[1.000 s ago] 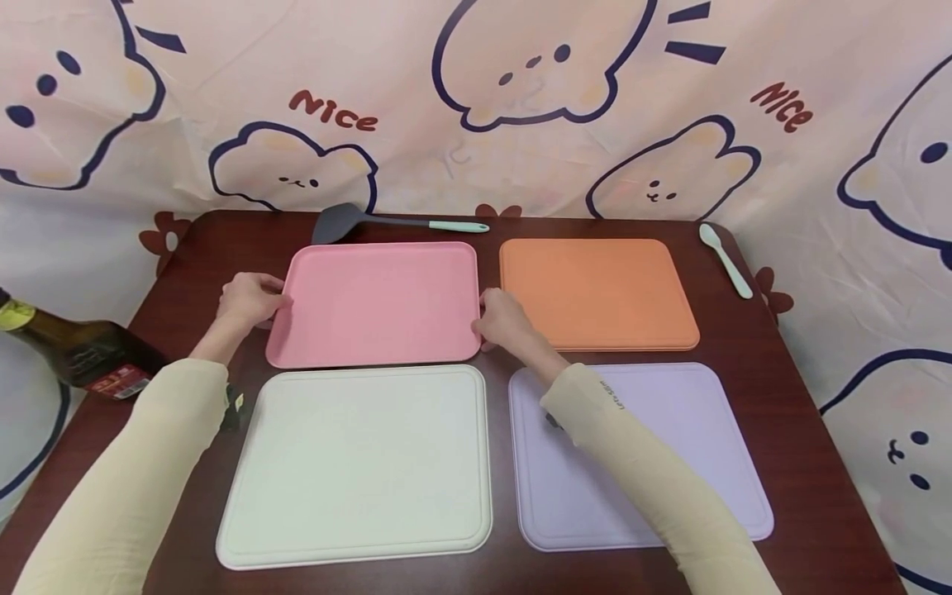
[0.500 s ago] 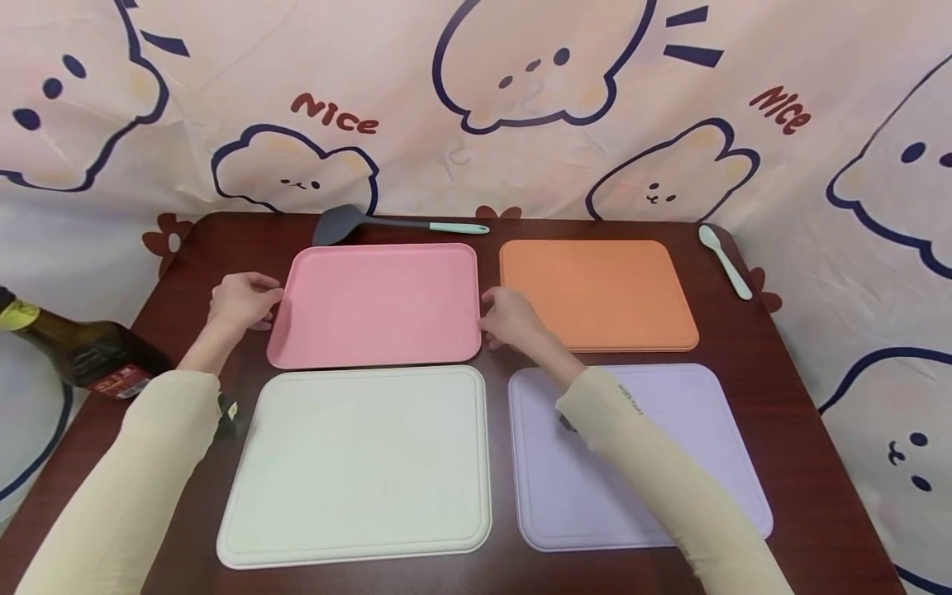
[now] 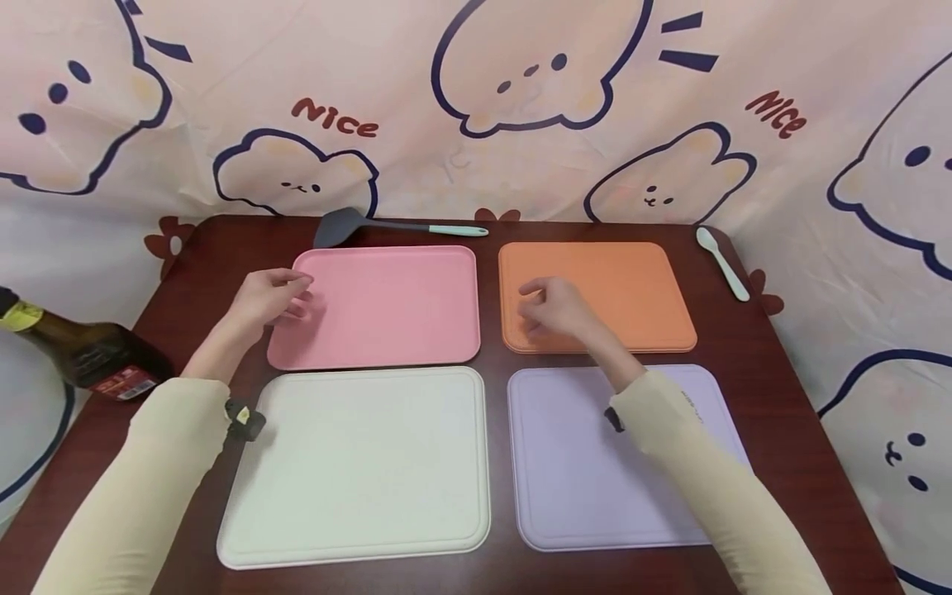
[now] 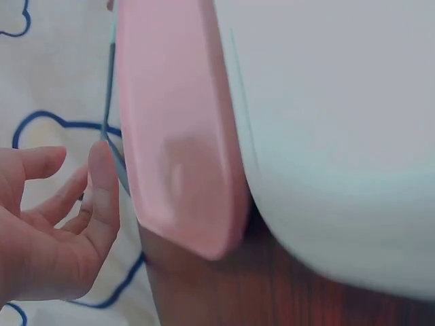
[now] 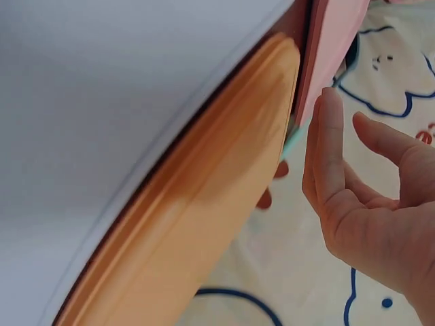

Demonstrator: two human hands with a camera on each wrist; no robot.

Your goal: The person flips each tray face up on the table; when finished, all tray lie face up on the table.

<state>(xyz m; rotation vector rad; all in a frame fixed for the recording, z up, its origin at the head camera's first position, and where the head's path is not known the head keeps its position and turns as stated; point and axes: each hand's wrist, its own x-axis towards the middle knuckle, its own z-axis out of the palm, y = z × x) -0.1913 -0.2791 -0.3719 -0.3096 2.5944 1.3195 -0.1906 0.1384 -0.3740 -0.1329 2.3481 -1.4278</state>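
My left hand (image 3: 269,299) hovers over the left end of the pink tray (image 3: 394,306), its fingers loosely bent and holding nothing. In the left wrist view that hand (image 4: 61,224) has thumb and fingertips apart, with the pink tray (image 4: 177,129) beside it. My right hand (image 3: 554,307) is above the left part of the orange tray (image 3: 632,289), casting a shadow on it. The right wrist view shows this hand (image 5: 367,176) with relaxed fingers and a gap between thumb and fingers, the orange tray (image 5: 224,183) to its left.
Nearest me lie a white tray (image 3: 364,463) and a lilac tray (image 3: 595,479). A grey-bladed spatula (image 3: 394,225) lies along the back edge, a pale spoon (image 3: 723,264) at the back right. A dark bottle (image 3: 89,351) is at the left. A printed cloth (image 3: 416,182) hangs behind the table.
Both hands have left the pink tray's side edges. My left hand has moved right, over the tray; my right hand has moved right, over the orange tray. The trays stay in place.
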